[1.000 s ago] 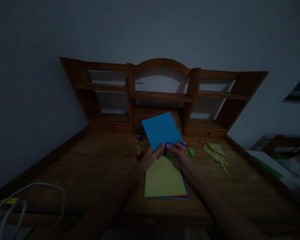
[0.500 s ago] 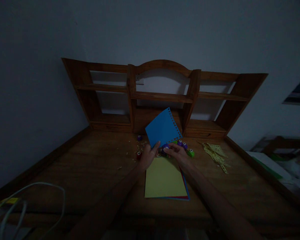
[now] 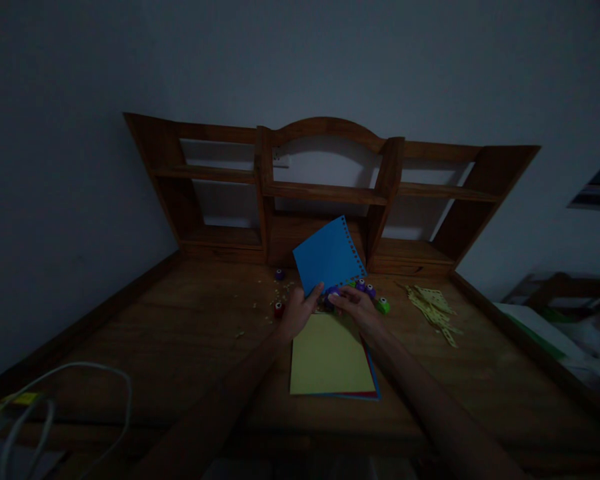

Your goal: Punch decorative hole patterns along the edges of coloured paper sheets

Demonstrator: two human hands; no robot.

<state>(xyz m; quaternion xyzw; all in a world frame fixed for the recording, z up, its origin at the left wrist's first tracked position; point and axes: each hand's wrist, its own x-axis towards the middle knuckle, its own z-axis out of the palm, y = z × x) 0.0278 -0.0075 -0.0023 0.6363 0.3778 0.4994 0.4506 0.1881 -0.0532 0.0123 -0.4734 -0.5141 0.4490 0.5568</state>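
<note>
My left hand (image 3: 298,311) pinches the lower corner of a blue paper sheet (image 3: 328,256) and holds it tilted upright above the desk. Small holes run along the sheet's right and lower edges. My right hand (image 3: 356,307) is closed on a small purple paper punch (image 3: 331,293) set against the sheet's lower edge. Just below both hands lies a yellow sheet (image 3: 329,355) on top of a stack of coloured paper.
Purple (image 3: 365,288), green (image 3: 383,306) and red (image 3: 279,309) punches sit on the wooden desk (image 3: 180,333) around my hands. Yellow punched strips (image 3: 433,308) lie right, paper bits left. A wooden shelf unit (image 3: 325,190) stands behind. A white cable (image 3: 65,400) loops at the left front.
The blue sheet has turned and shifted a little up and away from me, its lower edge now over the punch. Both hands moved slightly up the desk.
</note>
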